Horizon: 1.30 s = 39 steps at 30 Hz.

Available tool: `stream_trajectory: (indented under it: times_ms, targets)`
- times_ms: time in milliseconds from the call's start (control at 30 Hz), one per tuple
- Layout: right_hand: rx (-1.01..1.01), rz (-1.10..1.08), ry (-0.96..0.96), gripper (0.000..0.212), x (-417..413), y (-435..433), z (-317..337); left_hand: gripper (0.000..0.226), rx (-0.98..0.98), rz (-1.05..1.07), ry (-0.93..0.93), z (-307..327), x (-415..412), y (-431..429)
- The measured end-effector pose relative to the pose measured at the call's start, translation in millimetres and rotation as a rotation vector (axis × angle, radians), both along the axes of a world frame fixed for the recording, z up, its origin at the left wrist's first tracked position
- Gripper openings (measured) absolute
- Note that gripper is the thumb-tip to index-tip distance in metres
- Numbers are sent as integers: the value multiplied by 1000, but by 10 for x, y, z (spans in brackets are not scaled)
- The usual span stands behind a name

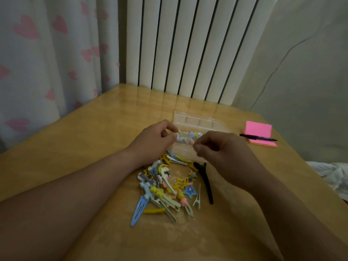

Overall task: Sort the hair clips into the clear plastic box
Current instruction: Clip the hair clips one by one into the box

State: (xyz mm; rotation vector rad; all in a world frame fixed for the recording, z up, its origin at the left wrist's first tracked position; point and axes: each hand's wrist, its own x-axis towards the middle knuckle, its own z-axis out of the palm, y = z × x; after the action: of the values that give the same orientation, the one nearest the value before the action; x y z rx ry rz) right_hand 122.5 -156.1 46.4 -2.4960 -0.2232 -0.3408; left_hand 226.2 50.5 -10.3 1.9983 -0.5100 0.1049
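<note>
Hair clips [165,187] are lying in a loose heap on the wooden table [84,132] just in front of you, and a few are already sitting in the clear plastic box [181,152], which is standing directly behind the heap with its lid [197,120] tipped open away from you. In the head view, the only one you have, you are holding both hands over the box. Your left hand [154,138] is curling its thumb and forefinger into a narrow pinch at the box's left end. I cannot tell whether it is gripping the wall to steady the box or a small clip there. Your right hand [226,153] is drawing its fingertips close together above the near wall, and what it is holding, if anything, is not showing. The heap is probably sitting this close so that each reach is short. The long black clip [205,179] is lying at the heap's right edge and the blue snap clip [139,210] at its near left. Most of the sorting looks undone. A pink pad of sticky notes [259,129] with a pen [258,138] across it is resting to the right, apart from the box.
</note>
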Motion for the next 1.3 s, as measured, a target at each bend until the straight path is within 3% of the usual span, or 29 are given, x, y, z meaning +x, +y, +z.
stream_trajectory:
  times_ms: [100, 233, 367, 667, 933, 1100, 1300]
  targets:
    - [-187, 35, 12, 18, -33, 107, -128, 14, -4, 3, -4, 5, -2, -5]
    - [-505, 107, -109, 34, 4, 251, -232, 15, -15, 4, 14, 21, -6, 1]
    - [-662, 157, -158, 38, 100, 368, -281, 15, -24, 0, 16, 41, -23, -1]
    - [-566, 154, -217, 17, 49, 407, -278, 13, -19, -2, 4, 37, -20, -1]
    - [113, -119, -139, 7, 276, -139, 82, 9, -25, -4, -8, -36, 43, 1]
    - [35, -392, 45, 19, 722, -686, 145, 10, -11, -5, -10, -26, 27, -2]
    - [-147, -504, 234, 20, 1038, -791, 84, 10, -7, -5, -4, -27, 33, 0]
